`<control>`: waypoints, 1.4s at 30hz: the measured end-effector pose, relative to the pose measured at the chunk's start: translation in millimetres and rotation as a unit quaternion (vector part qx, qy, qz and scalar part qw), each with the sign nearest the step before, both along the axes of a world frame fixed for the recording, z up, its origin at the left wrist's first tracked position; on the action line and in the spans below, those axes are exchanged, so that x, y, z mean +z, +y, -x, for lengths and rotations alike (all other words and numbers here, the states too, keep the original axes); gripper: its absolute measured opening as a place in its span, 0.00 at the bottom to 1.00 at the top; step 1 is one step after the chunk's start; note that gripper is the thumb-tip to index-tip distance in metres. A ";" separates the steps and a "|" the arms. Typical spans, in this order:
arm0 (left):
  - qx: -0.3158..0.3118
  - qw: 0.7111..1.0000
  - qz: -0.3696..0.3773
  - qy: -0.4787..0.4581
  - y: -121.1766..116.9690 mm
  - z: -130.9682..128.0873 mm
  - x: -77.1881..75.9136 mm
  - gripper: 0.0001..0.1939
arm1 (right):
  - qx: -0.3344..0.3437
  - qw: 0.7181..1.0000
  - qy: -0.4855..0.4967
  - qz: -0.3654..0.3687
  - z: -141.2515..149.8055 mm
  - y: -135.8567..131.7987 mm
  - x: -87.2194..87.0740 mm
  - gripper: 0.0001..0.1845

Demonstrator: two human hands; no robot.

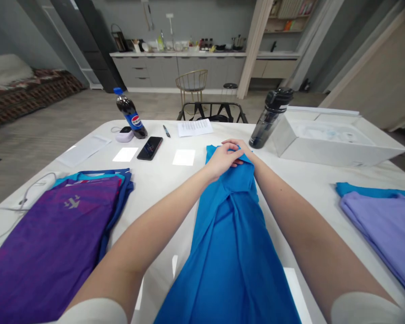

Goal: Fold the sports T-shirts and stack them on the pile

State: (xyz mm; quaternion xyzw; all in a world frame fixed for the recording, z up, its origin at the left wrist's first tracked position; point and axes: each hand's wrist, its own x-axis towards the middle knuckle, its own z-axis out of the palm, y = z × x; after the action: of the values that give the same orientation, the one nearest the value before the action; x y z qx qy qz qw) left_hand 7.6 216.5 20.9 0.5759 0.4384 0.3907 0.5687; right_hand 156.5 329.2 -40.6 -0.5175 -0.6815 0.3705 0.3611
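Note:
A blue shirt [229, 252] stretches lengthwise along the white table, its sides folded inward into a long strip that widens toward me. At its far end my left hand [224, 161] has its fingers closed on the fabric near the upper edge. My right hand [239, 147] meets it there, fingers curled over the same edge and partly overlapping the left. The fabric under both palms is hidden.
On the left lies a stack of folded shirts, purple [70, 225] on top. A lilac folded garment [381, 216] is at right. Beyond stand a cola bottle [131, 114], phone [150, 148], papers [195, 128], dark water bottle [270, 118] and white box [324, 150].

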 end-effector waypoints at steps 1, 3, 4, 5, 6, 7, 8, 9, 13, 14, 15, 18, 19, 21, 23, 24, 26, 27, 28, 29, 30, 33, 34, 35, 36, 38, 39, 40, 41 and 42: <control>0.023 0.998 -0.019 0.051 3.5 -7.8 -14.3 0.13 | -0.040 0.999 -0.004 0.006 -18.2 -5.0 -5.3 0.10; 0.063 0.975 -0.095 0.191 9.6 -9.2 -41.4 0.14 | -0.132 0.991 -0.008 0.020 -50.1 -20.0 -15.8 0.13; 0.073 0.950 -0.145 0.267 12.7 -4.4 -52.8 0.15 | -0.167 0.986 -0.016 0.022 -62.7 -29.6 -20.1 0.17; 0.076 0.917 -0.192 0.340 16.0 2.7 -62.3 0.16 | -0.186 0.982 -0.030 0.019 -72.5 -40.0 -23.5 0.21; 0.072 0.883 -0.229 0.403 19.8 10.7 -69.7 0.18 | -0.186 0.981 -0.054 0.010 -79.3 -50.9 -26.1 0.26; 0.065 0.851 -0.255 0.455 24.0 18.6 -75.2 0.20 | -0.169 0.982 -0.089 -0.007 -83.1 -61.6 -28.1 0.28; 0.057 0.824 -0.270 0.495 28.6 25.5 -79.0 0.22 | -0.149 0.980 -0.131 -0.026 -84.2 -71.6 -29.5 0.28; 0.049 0.804 -0.276 0.524 33.6 30.9 -81.3 0.23 | -0.134 0.975 -0.175 -0.043 -83.1 -80.5 -30.6 0.26; 0.044 0.774 -0.255 0.578 50.9 38.2 -82.4 0.18 | -0.150 0.944 -0.288 -0.051 -70.7 -99.4 -33.4 0.14; 0.055 0.774 -0.245 0.582 53.5 38.4 -81.7 0.17 | -0.159 0.942 -0.292 -0.048 -68.6 -100.0 -33.3 0.13; 0.072 0.773 -0.237 0.584 55.2 38.7 -81.0 0.16 | -0.166 0.942 -0.288 -0.048 -67.5 -99.5 -32.9 0.12; 0.144 0.764 -0.228 0.587 55.9 42.1 -78.9 0.18 | -0.201 0.943 -0.259 -0.051 -68.0 -93.4 -30.8 0.11; 0.166 0.759 -0.225 0.588 54.8 43.8 -78.2 0.18 | -0.218 0.942 -0.252 -0.047 -68.2 -90.8 -30.5 0.11; 0.204 0.753 -0.216 0.587 50.5 46.5 -76.8 0.20 | -0.243 0.937 -0.250 -0.033 -67.0 -86.5 -31.3 0.11; 0.223 0.755 -0.225 0.574 41.9 47.1 -75.6 0.21 | -0.249 0.932 -0.263 -0.020 -62.8 -85.0 -32.7 0.12; 0.216 0.762 -0.244 0.560 35.4 46.5 -75.3 0.21 | -0.249 0.929 -0.273 -0.021 -59.7 -86.2 -32.9 0.13; 0.157 0.783 -0.298 0.523 17.2 43.9 -76.6 0.21 | -0.257 0.919 -0.296 -0.045 -51.4 -93.6 -30.8 0.16; 0.108 0.792 -0.323 0.506 5.6 42.4 -78.5 0.22 | -0.259 0.913 -0.307 -0.068 -46.2 -100.4 -28.5 0.18; 0.057 0.799 -0.341 0.493 -7.2 41.0 -81.4 0.22 | -0.253 0.909 -0.317 -0.093 -40.3 -109.2 -25.8 0.20; 0.011 0.801 -0.348 0.487 -20.6 39.9 -85.0 0.22 | -0.231 0.909 -0.326 -0.117 -33.6 -120.1 -23.3 0.21; -0.024 0.800 -0.346 0.489 -33.8 39.2 -89.1 0.24 | -0.198 0.912 -0.334 -0.134 -26.5 -132.4 -21.4 0.22; -0.063 0.793 -0.319 0.515 -65.1 39.5 -100.9 0.29 | -0.084 0.920 -0.361 -0.128 -5.3 -171.8 -23.0 0.26; -0.064 0.791 -0.310 0.524 -71.3 40.0 -103.3 0.30 | -0.066 0.918 -0.375 -0.111 0.3 -183.0 -25.8 0.28; -0.063 0.789 -0.304 0.530 -75.4 40.5 -104.6 0.31 | -0.060 0.914 -0.390 -0.092 4.5 -192.1 -29.0 0.29; -0.061 0.788 -0.297 0.536 -78.1 40.9 -104.9 0.32 | -0.063 0.910 -0.403 -0.073 7.3 -198.9 -32.3 0.30; -0.055 0.789 -0.282 0.543 -81.6 42.0 -103.3 0.33 | -0.073 0.905 -0.417 -0.046 9.2 -205.6 -36.9 0.32; -0.051 0.789 -0.275 0.547 -84.2 43.1 -102.0 0.33 | -0.075 0.904 -0.418 -0.038 8.9 -206.3 -37.9 0.33; -0.048 0.789 -0.269 0.550 -88.0 44.7 -100.9 0.33 | -0.077 0.904 -0.419 -0.033 8.5 -206.0 -38.0 0.33; -0.046 0.788 -0.265 0.554 -93.5 47.2 -100.0 0.33 | -0.077 0.903 -0.421 -0.031 8.2 -205.2 -37.5 0.33; -0.046 0.786 -0.264 0.557 -100.9 50.5 -99.5 0.33 | -0.077 0.902 -0.424 -0.028 8.3 -204.5 -36.5 0.33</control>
State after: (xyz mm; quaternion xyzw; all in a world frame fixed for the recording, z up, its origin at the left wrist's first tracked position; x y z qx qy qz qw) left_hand -42.9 115.6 -78.6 0.8408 0.5316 0.0754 0.0687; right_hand 148.2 124.8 -77.1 -0.6661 -0.7385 0.0675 0.0798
